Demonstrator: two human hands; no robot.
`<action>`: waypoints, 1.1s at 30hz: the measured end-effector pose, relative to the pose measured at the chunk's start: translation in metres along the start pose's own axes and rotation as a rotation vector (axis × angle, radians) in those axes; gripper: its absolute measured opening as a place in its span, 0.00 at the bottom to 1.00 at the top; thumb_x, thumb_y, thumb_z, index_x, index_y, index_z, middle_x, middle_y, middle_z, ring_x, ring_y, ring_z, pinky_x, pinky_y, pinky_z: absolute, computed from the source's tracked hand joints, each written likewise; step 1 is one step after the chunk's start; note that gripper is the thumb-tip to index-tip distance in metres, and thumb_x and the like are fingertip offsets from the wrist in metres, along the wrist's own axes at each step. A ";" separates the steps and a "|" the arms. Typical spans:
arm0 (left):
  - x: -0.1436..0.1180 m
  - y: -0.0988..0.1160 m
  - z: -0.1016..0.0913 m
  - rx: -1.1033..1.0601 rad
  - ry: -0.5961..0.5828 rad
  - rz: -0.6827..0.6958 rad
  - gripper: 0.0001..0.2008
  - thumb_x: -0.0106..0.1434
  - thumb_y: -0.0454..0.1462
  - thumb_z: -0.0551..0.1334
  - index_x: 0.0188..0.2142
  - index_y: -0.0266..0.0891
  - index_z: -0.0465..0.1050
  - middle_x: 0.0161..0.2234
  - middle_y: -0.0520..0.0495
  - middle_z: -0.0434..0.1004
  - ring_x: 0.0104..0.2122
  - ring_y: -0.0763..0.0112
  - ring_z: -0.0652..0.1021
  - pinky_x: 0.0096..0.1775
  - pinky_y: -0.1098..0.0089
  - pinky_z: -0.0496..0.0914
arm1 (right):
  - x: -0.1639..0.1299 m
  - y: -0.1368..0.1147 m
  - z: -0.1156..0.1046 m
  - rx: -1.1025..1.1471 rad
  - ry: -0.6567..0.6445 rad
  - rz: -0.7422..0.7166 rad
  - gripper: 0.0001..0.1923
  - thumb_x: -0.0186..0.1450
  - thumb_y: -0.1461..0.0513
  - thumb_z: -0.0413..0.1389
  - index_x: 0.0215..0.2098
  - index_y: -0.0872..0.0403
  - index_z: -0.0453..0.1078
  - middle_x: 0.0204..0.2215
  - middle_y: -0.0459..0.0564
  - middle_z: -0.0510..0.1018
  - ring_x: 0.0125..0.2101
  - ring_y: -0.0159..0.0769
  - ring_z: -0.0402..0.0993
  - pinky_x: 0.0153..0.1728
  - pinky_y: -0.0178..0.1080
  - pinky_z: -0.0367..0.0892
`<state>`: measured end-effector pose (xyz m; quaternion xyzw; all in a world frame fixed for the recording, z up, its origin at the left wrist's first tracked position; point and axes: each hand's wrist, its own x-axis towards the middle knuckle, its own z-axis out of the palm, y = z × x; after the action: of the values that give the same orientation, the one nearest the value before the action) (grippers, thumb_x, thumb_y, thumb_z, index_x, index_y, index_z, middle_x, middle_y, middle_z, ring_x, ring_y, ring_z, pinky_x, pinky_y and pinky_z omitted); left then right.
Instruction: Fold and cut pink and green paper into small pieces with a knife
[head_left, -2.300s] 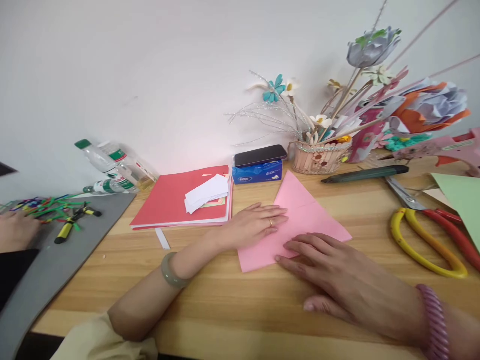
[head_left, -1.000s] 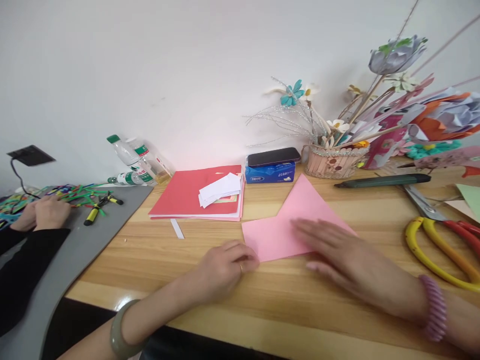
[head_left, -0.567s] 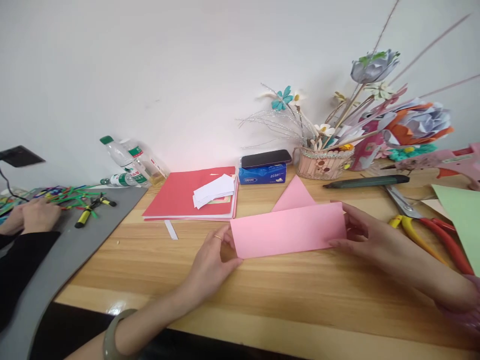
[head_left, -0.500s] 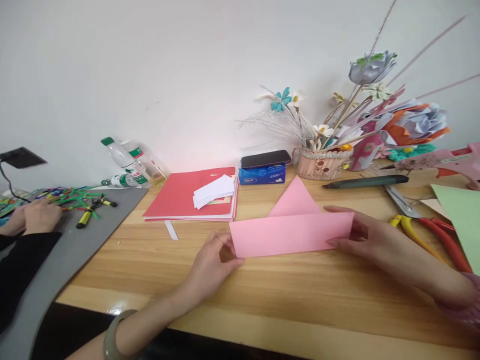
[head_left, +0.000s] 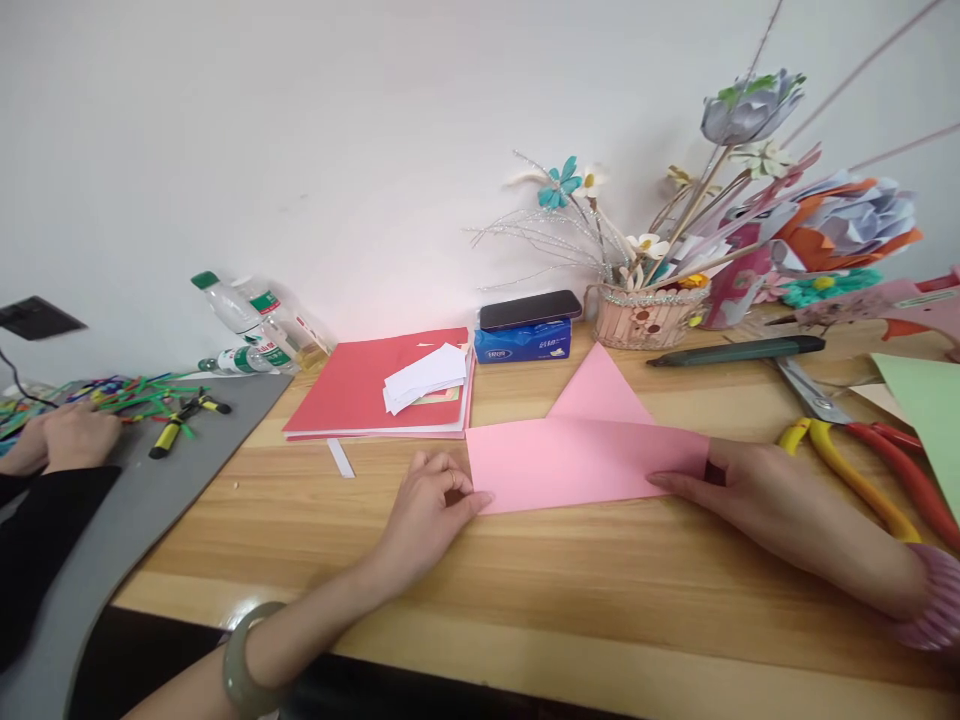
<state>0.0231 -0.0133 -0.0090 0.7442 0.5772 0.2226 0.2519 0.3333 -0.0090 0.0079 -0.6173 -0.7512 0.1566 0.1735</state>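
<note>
Nearest to us, our left hand rests on the wooden table, its fingers curled close together and its fingertips nipping the left end of the pink paper. Our right hand lies low at the other end, fingers stretched flat and close, the tips on the paper's right edge and the thumb tucked against the corner; whether it pinches or only presses we cannot tell. The paper lies flat between our hands in the middle of the table, a folded band with a triangle peak behind it. Holding both ends seems to keep the layers lined up along the crease.

Just right of us lie the yellow and red scissors. Farther back sit a red folder with white slips, a phone on a blue tissue pack, and a basket of paper flowers. Far left, another person's hands work on a grey mat.
</note>
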 end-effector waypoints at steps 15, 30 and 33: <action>0.002 0.007 -0.003 0.181 -0.049 0.049 0.14 0.63 0.40 0.59 0.21 0.38 0.66 0.28 0.50 0.66 0.35 0.64 0.64 0.39 0.64 0.60 | 0.005 -0.002 0.003 -0.018 -0.065 0.073 0.18 0.57 0.46 0.43 0.21 0.48 0.60 0.21 0.50 0.74 0.21 0.40 0.68 0.25 0.41 0.59; 0.002 0.012 -0.003 0.511 -0.068 0.174 0.14 0.66 0.41 0.54 0.25 0.38 0.67 0.33 0.46 0.69 0.35 0.62 0.64 0.36 0.62 0.59 | 0.003 -0.005 0.000 -0.046 -0.060 -0.033 0.13 0.60 0.52 0.44 0.21 0.47 0.53 0.20 0.50 0.72 0.21 0.40 0.67 0.24 0.40 0.57; 0.002 0.010 -0.003 0.484 -0.059 0.180 0.13 0.66 0.39 0.53 0.27 0.39 0.69 0.32 0.46 0.69 0.35 0.62 0.64 0.36 0.62 0.59 | 0.002 -0.003 0.001 -0.046 -0.059 -0.042 0.12 0.61 0.53 0.44 0.22 0.48 0.54 0.20 0.49 0.72 0.21 0.39 0.67 0.24 0.40 0.57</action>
<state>0.0290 -0.0130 0.0001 0.8373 0.5376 0.0779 0.0623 0.3297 -0.0075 0.0083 -0.6003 -0.7722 0.1539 0.1402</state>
